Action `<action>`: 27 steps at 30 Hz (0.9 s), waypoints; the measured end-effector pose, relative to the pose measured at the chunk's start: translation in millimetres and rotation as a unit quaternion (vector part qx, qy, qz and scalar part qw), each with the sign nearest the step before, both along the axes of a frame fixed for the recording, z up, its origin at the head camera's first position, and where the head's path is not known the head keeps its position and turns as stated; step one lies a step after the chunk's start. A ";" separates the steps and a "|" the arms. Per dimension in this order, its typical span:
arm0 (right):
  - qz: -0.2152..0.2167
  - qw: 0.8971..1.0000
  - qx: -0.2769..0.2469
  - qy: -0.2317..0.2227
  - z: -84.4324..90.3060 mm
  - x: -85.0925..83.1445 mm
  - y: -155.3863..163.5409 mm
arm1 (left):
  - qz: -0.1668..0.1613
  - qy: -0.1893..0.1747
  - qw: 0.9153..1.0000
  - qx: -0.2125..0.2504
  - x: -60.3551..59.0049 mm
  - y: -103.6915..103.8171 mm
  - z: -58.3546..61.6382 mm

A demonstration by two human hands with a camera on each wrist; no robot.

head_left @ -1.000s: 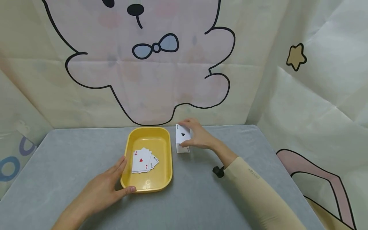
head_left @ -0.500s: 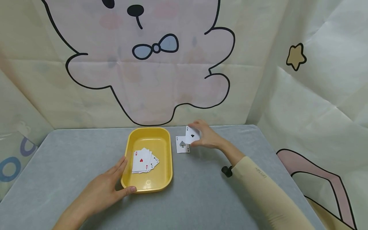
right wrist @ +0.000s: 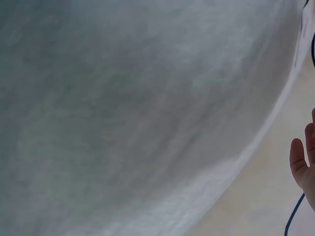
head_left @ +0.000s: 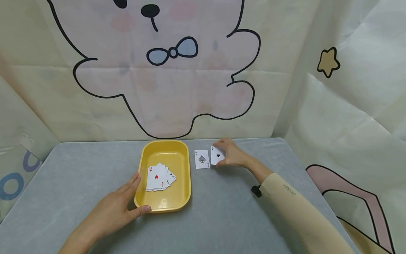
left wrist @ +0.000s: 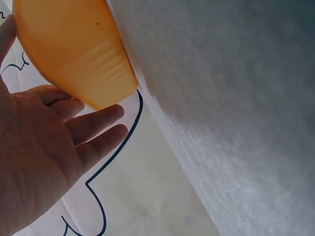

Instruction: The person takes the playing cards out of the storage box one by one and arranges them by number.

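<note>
In the head view my right hand (head_left: 234,154) holds the ace of clubs (head_left: 217,155) by its upper and lower edges, at or near the table surface. Just left of it, with a narrow gap between, the ace of spades (head_left: 202,159) lies face up. My left hand (head_left: 111,208) rests against the left side and near-left corner of a yellow tray (head_left: 185,176), thumb at the near rim. In the left wrist view its fingers (left wrist: 98,123) look fairly straight beside the tray. The right wrist view catches only part of the right hand (right wrist: 306,169); no card shows there.
Inside the tray a fanned pile of playing cards (head_left: 156,177) has the ace of hearts on top. Grey cloth covers the table (head_left: 215,218). Behind its far edge hangs a cartoon-printed backdrop (head_left: 177,98), with more sheeting (head_left: 349,116) at the right.
My right hand has slid the ace of clubs off the ace of spades, first to the right, then slightly down toward the table. The left hand and tray have stayed put.
</note>
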State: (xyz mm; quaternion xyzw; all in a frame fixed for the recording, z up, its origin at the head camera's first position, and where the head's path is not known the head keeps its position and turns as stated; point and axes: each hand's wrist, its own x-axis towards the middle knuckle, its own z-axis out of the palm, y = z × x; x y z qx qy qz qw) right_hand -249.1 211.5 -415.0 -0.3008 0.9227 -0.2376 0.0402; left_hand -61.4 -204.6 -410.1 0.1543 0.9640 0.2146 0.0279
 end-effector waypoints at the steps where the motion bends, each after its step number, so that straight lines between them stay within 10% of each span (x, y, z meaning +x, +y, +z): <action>1: -0.002 1.000 0.003 -0.001 -1.4 -0.5 0.9 | 0.000 0.000 1.000 0.000 -0.1 0.0 -0.3; 27: -0.004 0.996 0.080 -0.034 -17.7 -14.5 0.3 | -0.003 -0.004 1.000 0.010 -1.9 -2.1 0.0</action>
